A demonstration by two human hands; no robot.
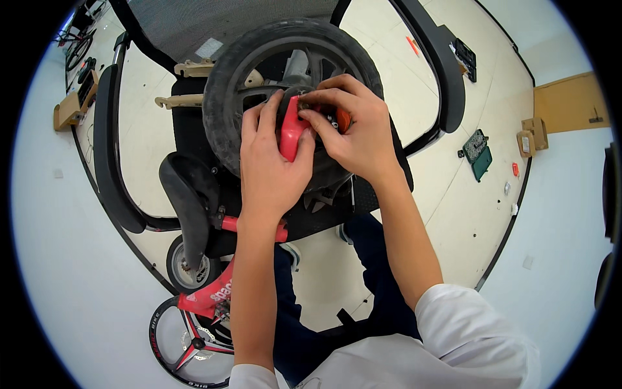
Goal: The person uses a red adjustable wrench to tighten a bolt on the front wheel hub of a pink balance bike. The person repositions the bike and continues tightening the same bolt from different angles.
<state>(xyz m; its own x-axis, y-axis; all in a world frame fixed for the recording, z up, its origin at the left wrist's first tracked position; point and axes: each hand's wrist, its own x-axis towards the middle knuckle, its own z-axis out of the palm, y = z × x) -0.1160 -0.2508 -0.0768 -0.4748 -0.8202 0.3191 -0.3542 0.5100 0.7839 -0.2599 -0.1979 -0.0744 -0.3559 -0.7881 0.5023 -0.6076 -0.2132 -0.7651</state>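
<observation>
Over a black-tyred wheel point(223, 71), my left hand point(275, 159) is closed round a red angular plastic piece point(291, 139), its fingers along the left side. My right hand point(359, 123) is closed in a pinch at the piece's upper right edge. What sits between that thumb and forefinger is too small to make out. Beside the right fingers an orange round part point(342, 119) shows, partly covered by the hand. The wheel lies flat on the seat of a black office chair point(220, 243). Both hands cover much of the wheel's hub.
A black saddle point(184, 188) on a red post leans at the chair's left. Below it stand a red bike frame point(208, 298) and a three-spoke wheel point(194, 343). Chair armrests point(118, 149) flank the work. On the floor at right lie a green tool case point(479, 159) and cardboard boxes point(534, 135).
</observation>
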